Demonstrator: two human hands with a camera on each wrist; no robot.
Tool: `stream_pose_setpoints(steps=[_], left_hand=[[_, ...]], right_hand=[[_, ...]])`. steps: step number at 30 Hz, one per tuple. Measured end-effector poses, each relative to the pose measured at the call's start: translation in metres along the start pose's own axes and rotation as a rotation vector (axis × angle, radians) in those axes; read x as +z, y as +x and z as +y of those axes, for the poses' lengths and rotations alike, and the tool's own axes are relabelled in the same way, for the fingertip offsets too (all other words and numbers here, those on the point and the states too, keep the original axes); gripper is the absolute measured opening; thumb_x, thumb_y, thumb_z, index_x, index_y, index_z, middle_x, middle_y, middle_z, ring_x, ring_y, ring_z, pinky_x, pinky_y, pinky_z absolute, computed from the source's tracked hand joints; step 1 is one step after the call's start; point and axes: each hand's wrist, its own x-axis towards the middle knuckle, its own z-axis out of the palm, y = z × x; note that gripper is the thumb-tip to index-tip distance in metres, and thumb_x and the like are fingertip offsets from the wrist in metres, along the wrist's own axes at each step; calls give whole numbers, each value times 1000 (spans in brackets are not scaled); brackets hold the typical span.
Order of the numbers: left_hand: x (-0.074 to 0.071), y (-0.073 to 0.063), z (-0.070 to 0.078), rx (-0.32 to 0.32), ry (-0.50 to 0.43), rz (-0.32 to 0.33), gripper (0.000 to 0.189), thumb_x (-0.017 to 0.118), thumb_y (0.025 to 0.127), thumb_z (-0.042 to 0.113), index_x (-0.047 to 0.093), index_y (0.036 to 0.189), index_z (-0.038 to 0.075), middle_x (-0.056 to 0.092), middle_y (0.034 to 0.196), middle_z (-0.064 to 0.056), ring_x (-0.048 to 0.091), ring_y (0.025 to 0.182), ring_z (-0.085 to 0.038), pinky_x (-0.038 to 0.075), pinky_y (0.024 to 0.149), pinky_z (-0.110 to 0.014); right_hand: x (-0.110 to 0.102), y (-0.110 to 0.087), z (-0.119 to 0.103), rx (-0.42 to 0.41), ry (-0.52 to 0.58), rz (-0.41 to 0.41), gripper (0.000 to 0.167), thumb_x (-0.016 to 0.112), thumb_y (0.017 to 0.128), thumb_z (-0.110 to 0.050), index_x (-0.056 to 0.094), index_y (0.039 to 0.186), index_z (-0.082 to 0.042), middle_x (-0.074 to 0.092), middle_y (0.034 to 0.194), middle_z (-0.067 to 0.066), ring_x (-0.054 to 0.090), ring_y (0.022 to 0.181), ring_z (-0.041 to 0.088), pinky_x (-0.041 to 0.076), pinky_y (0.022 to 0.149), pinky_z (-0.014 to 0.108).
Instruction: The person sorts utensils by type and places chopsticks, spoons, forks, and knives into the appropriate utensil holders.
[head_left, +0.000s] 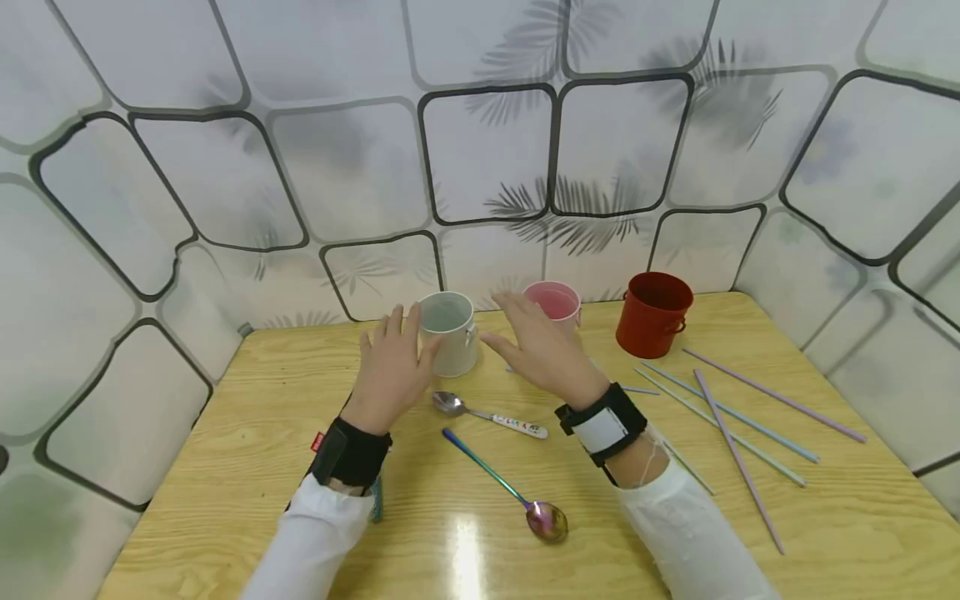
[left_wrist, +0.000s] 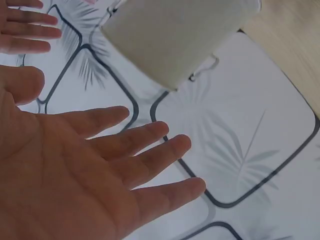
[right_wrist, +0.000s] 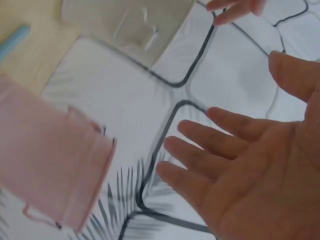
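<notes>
My left hand (head_left: 390,371) hovers over the table with its fingers spread, just left of a white bucket (head_left: 454,354). In the left wrist view its palm (left_wrist: 75,170) holds nothing, and the white bucket (left_wrist: 180,40) is beyond the fingertips. My right hand (head_left: 543,346) is raised in front of a pink bucket (head_left: 553,300) and partly hides it. The right wrist view shows straight fingers and a bare palm (right_wrist: 265,170), apart from the pink bucket (right_wrist: 50,155). Below the hands lie a spoon with a patterned white handle (head_left: 517,426) and an iridescent spoon (head_left: 546,521).
A red bucket (head_left: 654,317) stands at the back right. Several thin sticks, among them a purple stick (head_left: 780,396) and a blue stick (head_left: 738,417), lie across the right side. A teal object (head_left: 377,500) is partly hidden by the left forearm. A patterned wall (head_left: 487,167) encloses the table.
</notes>
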Motion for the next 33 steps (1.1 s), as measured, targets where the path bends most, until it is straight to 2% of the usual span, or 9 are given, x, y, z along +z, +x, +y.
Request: stream_pose_setpoints(steps=[5, 8, 11, 16, 19, 21, 25, 28, 33], left_hand=[[-16, -14, -12, 17, -14, 54, 64, 42, 111, 39, 35, 154, -9, 43, 150, -35, 43, 137, -54, 33, 115, -69], [-25, -25, -19, -2, -14, 59, 60, 42, 112, 36, 43, 149, -11, 52, 143, -35, 51, 131, -51, 45, 107, -63], [-35, -36, -26, -32, -1, 58, 56, 44, 112, 34, 49, 145, -11, 55, 139, -35, 56, 126, -51, 52, 99, -63], [-47, -53, -36, -35, 37, 90, 47, 52, 109, 26, 55, 139, -10, 61, 132, -34, 62, 115, -51, 56, 88, -63], [-49, -61, -44, -21, 53, 118, 43, 55, 107, 23, 58, 134, -10, 64, 126, -33, 65, 107, -49, 58, 82, -61], [-49, -65, -50, -14, 59, 130, 40, 57, 106, 21, 60, 132, -10, 65, 123, -32, 67, 101, -47, 59, 78, -59], [-49, -69, -57, -7, 55, 127, 36, 59, 105, 16, 62, 129, -10, 66, 119, -33, 69, 91, -45, 60, 70, -55], [-50, -69, -59, -13, 48, 118, 36, 60, 105, 16, 63, 130, -10, 65, 121, -33, 69, 91, -44, 60, 69, -54], [-50, -70, -61, -11, 31, 111, 36, 59, 105, 16, 63, 129, -10, 66, 120, -33, 69, 88, -42, 59, 67, -53]], right_hand=[[10, 12, -3, -48, 179, 18, 68, 61, 105, -37, 37, 157, -1, 44, 158, 18, 43, 146, 32, 35, 121, 50], [20, 20, -2, -40, 255, 26, 67, 65, 103, -33, 39, 157, -2, 49, 155, 17, 49, 141, 33, 43, 116, 48], [31, 28, -1, -24, 283, 25, 71, 69, 101, -31, 37, 157, -1, 51, 153, 19, 54, 136, 34, 47, 112, 48], [50, 40, 3, 42, 305, 14, 85, 76, 95, -33, 30, 159, 0, 45, 157, 22, 45, 144, 34, 39, 118, 49], [57, 45, 6, 78, 353, 23, 94, 80, 91, -33, 26, 161, 0, 37, 161, 22, 36, 149, 35, 32, 122, 50], [60, 48, 7, 96, 375, 25, 98, 82, 90, -32, 23, 161, 0, 34, 163, 22, 35, 149, 36, 32, 123, 50], [66, 54, 12, 124, 397, 17, 100, 84, 89, -31, 22, 161, 0, 35, 162, 22, 40, 146, 39, 39, 118, 51], [70, 58, 16, 139, 457, -2, 99, 85, 88, -29, 23, 161, 0, 38, 160, 22, 44, 143, 40, 43, 115, 51], [76, 62, 22, 130, 586, -38, 96, 85, 88, -22, 26, 161, -2, 39, 160, 18, 41, 145, 42, 40, 118, 51]])
